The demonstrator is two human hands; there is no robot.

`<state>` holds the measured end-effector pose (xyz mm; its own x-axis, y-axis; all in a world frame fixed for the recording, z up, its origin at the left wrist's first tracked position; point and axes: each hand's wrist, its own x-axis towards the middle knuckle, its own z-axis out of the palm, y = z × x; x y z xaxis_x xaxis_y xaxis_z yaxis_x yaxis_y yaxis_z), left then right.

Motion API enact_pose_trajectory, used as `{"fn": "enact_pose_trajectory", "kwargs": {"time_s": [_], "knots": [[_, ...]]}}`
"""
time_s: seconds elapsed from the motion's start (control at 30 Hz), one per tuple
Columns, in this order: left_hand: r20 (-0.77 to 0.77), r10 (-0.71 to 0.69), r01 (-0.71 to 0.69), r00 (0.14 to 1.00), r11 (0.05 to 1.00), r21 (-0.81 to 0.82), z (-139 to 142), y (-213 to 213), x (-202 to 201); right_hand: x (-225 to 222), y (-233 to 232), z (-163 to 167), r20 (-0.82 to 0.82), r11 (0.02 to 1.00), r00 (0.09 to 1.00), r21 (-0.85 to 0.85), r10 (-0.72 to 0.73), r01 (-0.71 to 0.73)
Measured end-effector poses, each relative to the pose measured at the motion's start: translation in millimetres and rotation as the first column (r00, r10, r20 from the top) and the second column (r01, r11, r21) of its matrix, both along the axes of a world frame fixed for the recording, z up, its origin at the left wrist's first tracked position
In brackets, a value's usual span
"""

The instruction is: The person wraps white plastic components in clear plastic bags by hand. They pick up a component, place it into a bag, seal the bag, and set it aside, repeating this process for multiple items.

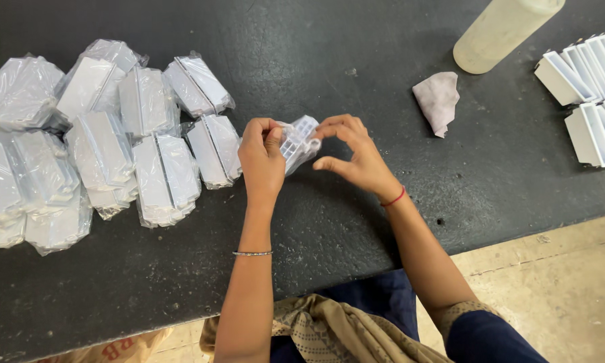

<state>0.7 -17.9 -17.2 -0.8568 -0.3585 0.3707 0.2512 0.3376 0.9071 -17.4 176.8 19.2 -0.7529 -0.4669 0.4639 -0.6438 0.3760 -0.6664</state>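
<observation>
Wrapped part (298,142) between hands (both gripping)

Bright even light, soft shadows, glare on plastic bags (100,148), maybe slight edge distortion.

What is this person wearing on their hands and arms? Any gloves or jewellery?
No gloves: both hands are bare. The left hand has a thin silvery bangle partway up the forearm. The right hand has a thin red thread tied round the wrist. The forearms are uncovered; near the right elbow, a dark blue sleeve with a patterned tan edge begins.
</observation>
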Motion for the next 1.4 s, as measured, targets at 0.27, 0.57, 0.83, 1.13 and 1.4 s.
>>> {"fn": "enact_pose_trajectory", "kwargs": {"time_s": [0.27,0.57,0.83,1.13,1.4], "knots": [[-0.018,0.112,-0.113,0.994,0.992,-0.058,-6.9,0.3,-2.3,-4.1,2.4,-21.7,0.211,0.964,0.97,-0.204,-0.124,0.168],[0.022,0.04,-0.039,0.999,0.999,-0.025,-7.2,10.1,-3.4,-17.9,14.5,-31.2,0.525,0.791,0.849,-0.54,0.049,0.288],[-0.107,-0.046,0.037,0.993,0.996,-0.08,1.0,23.8,1.3,8.2,-9.9,-4.3,-0.311,0.965,0.915,-0.12,-0.258,0.232],[-0.085,-0.057,0.027,0.995,0.947,-0.319,14.5,36.4,7.0,-9.4,1.2,-31.7,0.308,0.93,0.932,-0.247,-0.191,0.272],[-0.143,-0.101,0.029,0.985,0.899,-0.437,37.1,27.8,18.0,-18.9,4.3,-56.4,0.514,0.868,0.857,-0.445,0.047,0.219]]}}
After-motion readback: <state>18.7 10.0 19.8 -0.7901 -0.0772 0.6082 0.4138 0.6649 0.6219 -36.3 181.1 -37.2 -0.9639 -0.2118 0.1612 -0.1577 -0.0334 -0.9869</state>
